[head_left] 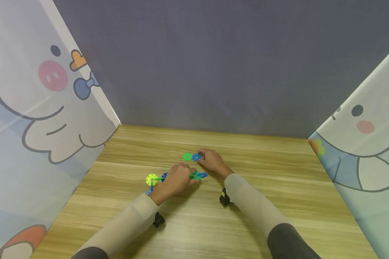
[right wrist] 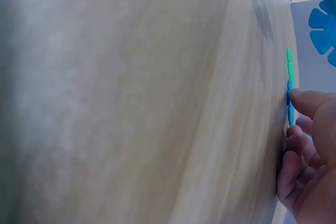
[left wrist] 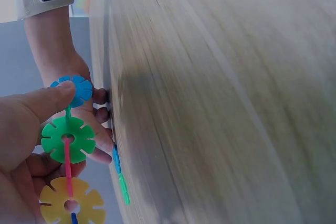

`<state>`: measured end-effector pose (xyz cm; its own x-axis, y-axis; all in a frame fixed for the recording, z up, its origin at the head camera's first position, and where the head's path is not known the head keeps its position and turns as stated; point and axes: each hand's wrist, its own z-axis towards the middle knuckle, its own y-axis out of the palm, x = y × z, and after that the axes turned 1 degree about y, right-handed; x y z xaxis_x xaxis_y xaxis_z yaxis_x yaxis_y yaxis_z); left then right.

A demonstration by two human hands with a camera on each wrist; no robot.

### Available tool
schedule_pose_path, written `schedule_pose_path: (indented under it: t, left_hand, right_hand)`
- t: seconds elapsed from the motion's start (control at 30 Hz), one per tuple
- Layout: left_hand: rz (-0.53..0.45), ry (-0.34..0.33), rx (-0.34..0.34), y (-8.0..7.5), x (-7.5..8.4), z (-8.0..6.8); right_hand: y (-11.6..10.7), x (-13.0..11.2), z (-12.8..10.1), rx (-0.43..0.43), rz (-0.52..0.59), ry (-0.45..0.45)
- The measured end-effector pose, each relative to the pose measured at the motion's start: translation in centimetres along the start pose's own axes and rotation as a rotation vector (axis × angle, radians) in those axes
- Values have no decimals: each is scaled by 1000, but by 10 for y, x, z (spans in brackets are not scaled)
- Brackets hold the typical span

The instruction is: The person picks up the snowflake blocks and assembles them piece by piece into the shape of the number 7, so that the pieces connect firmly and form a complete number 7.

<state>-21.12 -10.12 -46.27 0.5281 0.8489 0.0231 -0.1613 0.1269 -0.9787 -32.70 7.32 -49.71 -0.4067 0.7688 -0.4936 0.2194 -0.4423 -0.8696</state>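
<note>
A chain of slotted snowflake discs is gripped in my left hand [head_left: 179,178]. It runs from a yellow disc [head_left: 148,180] at the left to a blue disc [head_left: 203,175] at its right end. In the left wrist view the thumb presses the blue disc, and a green disc [left wrist: 51,137] and an orange-yellow disc [left wrist: 86,203] follow below, linked by discs seen edge-on. My right hand [head_left: 213,160] pinches another blue disc [head_left: 194,159] at its right edge, low at the tabletop. A bright green disc [head_left: 185,157] lies beside that one on its left.
The wood-grain table [head_left: 278,187] ends at a dark grey back panel [head_left: 194,64]. Cartoon-printed panels [head_left: 16,151] stand at both sides. A small black device [head_left: 224,197] sits at the right wrist, and a similar one [head_left: 158,219] at the left.
</note>
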Motion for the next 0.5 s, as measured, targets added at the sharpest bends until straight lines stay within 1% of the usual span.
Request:
schedule_pose_path:
  t: [0.27, 0.5]
  left_hand:
    - [-12, -16, -14, 0, 1, 1]
    - [-4, -6, -15, -1, 2, 0]
  right_hand:
    - [0, -2, 0, -12, -25, 18]
    - [0, -2, 1, -30, -19, 25]
